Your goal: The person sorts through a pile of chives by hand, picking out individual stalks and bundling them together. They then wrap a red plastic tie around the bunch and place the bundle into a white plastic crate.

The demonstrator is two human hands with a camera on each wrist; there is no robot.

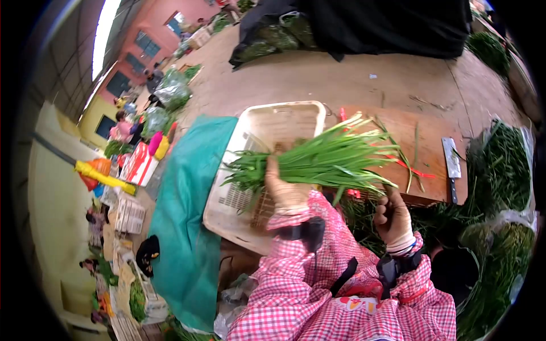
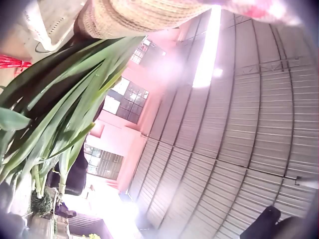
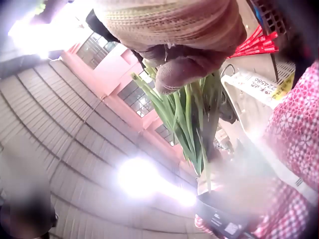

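My left hand (image 1: 286, 192), in a knitted glove, grips a bunch of garlic chives (image 1: 330, 156) round its leafy part. The leaves spread to the left over a white plastic crate (image 1: 284, 106), and the pale stem ends point right over a wooden board (image 1: 435, 131). Below those ends, my gloved right hand (image 1: 394, 221) has its fingers curled, the fingertips pinching at the end of one stalk. From the right wrist view, the thumb is folded against the fingers in front of the chives (image 3: 187, 119). Flat leaves (image 2: 75, 104) fan out below the glove in the left wrist view.
A knife (image 1: 452, 162) lies on the board's right side, with red ties (image 1: 418, 170) and loose stalks nearby. Bags of greens (image 1: 506, 165) stand at the right. Green cloth (image 1: 193, 170) drapes left of the crate. A dark-covered heap (image 1: 387, 28) lies ahead; people sit far left.
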